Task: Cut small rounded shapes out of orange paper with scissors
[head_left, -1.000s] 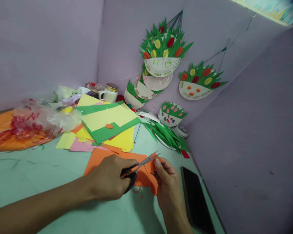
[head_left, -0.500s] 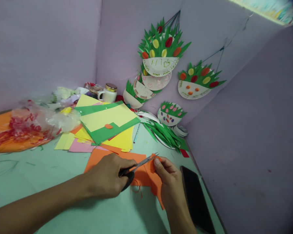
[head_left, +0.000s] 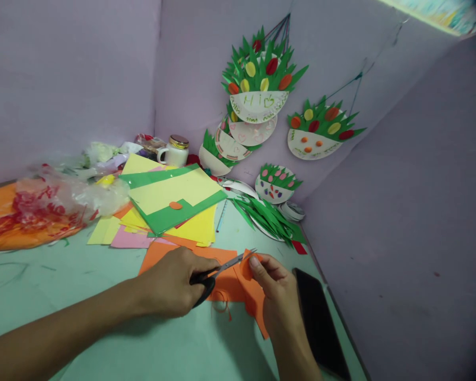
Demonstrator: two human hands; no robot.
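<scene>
My left hand is closed around the black handles of a pair of scissors. The blades point right and lie at the top edge of a piece of orange paper. My right hand pinches that paper between thumb and fingers, close to the blade tips. A longer orange paper strip hangs below the right hand. Under the scissors lies a larger orange sheet, with a thin curled orange offcut at its front edge. An orange oval cutout rests on the stacked paper.
A stack of green, yellow and pink paper lies ahead. Green paper strips sit on a plate behind the right hand. A black phone is right of it. Plastic bags and a white mug stand by the wall; paper-plate baskets hang there.
The scissor handles and my left hand have shifted slightly left and up. The blades remain at the orange paper's edge, and my right hand keeps its pinch almost unmoved.
</scene>
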